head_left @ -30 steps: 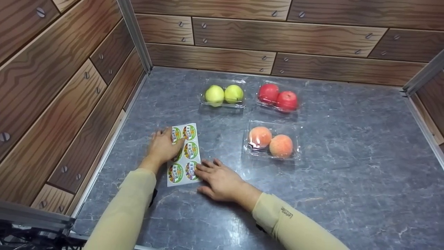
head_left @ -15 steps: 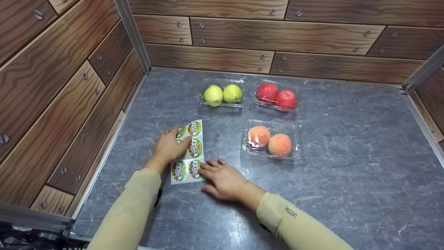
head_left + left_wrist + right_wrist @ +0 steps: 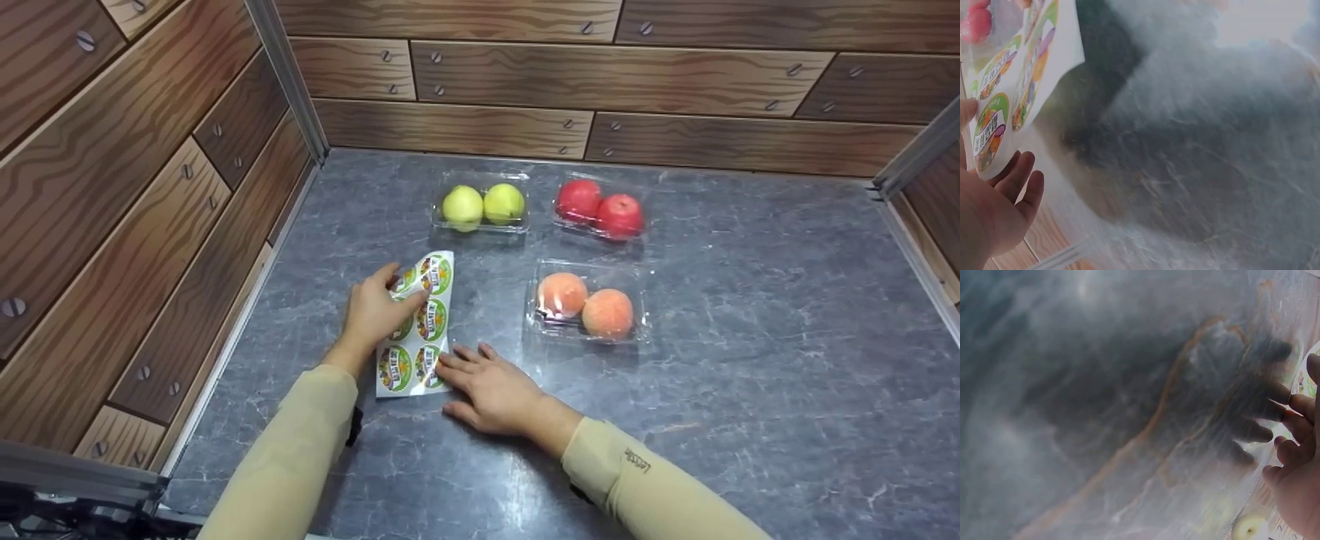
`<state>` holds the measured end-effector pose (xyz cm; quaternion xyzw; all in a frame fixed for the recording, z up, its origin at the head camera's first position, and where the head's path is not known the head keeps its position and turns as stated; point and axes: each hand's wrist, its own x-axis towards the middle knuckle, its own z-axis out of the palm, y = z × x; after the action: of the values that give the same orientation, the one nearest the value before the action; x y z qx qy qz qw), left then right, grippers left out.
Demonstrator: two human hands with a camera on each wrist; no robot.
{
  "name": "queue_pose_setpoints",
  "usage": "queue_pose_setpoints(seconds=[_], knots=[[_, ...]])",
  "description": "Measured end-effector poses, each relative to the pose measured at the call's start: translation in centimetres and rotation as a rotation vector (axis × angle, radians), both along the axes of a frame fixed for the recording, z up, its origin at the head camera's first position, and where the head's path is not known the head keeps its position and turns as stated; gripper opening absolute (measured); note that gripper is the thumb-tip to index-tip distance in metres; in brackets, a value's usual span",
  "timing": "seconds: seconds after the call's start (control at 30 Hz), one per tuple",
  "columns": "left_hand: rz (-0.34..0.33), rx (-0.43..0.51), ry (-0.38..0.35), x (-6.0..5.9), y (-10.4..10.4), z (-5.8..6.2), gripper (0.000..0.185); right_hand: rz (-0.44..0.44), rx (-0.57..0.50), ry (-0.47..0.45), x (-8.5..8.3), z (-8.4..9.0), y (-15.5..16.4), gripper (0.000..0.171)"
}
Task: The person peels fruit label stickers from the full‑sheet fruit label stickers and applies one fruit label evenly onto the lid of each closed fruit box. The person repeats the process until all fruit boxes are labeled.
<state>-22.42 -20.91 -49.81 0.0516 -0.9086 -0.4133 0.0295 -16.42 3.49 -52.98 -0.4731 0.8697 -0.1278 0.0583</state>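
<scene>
A white sheet of round fruit stickers lies at the left of the table, its left and far parts lifted and bent. My left hand pinches its left edge, thumb on top and fingers behind. In the left wrist view, the sheet curves between the thumb and fingers of that hand. My right hand is palm down with fingers spread, its fingertips at the sheet's lower right edge. The right wrist view has this hand at its right border, with a sliver of the sheet beyond.
Three clear plastic boxes stand behind and to the right: one with green apples, one with red apples, one with peaches. Wood-patterned walls bound the grey marbled table at the back and sides.
The left hand has raised the sheet's left side and drawn it slightly right, so the sheet now bends. The right hand has shifted slightly right with it. The fruit boxes have stayed put.
</scene>
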Motion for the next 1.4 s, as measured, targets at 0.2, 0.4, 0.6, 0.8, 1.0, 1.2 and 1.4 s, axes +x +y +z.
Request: queue_pose_setpoints(seconds=[0.2, 0.4, 0.6, 0.8, 1.0, 1.2, 1.4], knots=[[0.005, 0.052, 0.021, 0.0, 0.8, 0.5, 0.08, 0.003, -0.002, 0.004, 0.1, -0.1, 0.2, 0.063], [-0.005, 0.102, 0.025, -0.1, 1.3, 0.8, 0.077, 0.0, -0.001, -0.011, 0.3, -0.2, 0.3, 0.064], [-0.027, 0.156, 0.047, -0.2, 1.5, 1.0, 0.065, -0.002, -0.002, -0.005, 0.5, -0.1, 0.3, 0.064], [-0.058, 0.172, 0.041, -0.1, 1.7, 1.4, 0.044, -0.005, 0.015, -0.007, 0.5, 0.1, 0.2, 0.064], [-0.078, 0.201, 0.023, -0.1, 1.9, 2.1, 0.038, -0.027, 0.007, -0.025, 0.5, 0.3, 0.1, 0.063], [-0.08, 0.251, 0.006, 0.0, 2.2, 2.8, 0.039, -0.064, -0.056, -0.084, 0.6, 0.7, 0.5, 0.061], [-0.1, 0.273, 0.009, 0.1, 2.7, 3.8, 0.042, -0.107, -0.221, -0.091, 0.7, 2.4, 1.3, 0.053]])
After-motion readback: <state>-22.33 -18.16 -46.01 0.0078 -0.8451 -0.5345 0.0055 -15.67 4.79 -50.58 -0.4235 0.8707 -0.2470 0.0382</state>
